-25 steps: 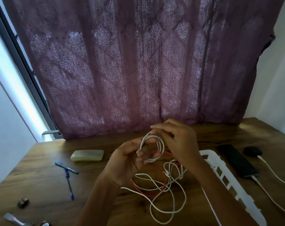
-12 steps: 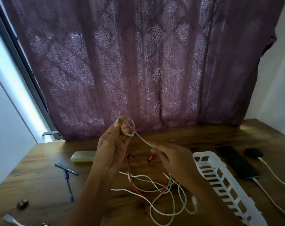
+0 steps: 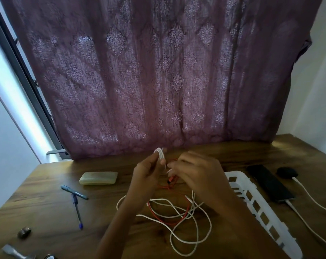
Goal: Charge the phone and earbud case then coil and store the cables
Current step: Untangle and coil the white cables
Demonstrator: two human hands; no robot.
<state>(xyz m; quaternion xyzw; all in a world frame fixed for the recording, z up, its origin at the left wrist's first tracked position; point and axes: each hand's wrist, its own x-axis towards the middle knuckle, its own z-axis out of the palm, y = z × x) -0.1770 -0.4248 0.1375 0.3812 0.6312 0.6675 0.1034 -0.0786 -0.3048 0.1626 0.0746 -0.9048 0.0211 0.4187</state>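
Loops of white cable [image 3: 159, 155] sit pinched in the left hand [image 3: 147, 172]. The loose part [image 3: 171, 239] lies on the table [image 3: 46, 212] below both hands, toward the person. The right hand [image 3: 197, 172], just beside the loops, is nearest to it. It is blurry, so I cannot tell its grip.

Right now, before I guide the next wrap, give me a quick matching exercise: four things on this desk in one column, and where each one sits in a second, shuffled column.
Things:
1. white coil
2. red cable
3. phone
4. pens

Places:
A. plugged in, right of the basket
B. held up in the left hand
C. at the left of the table
D. tangled loose on the table

Pairs: 1-B, 2-D, 3-A, 4-C
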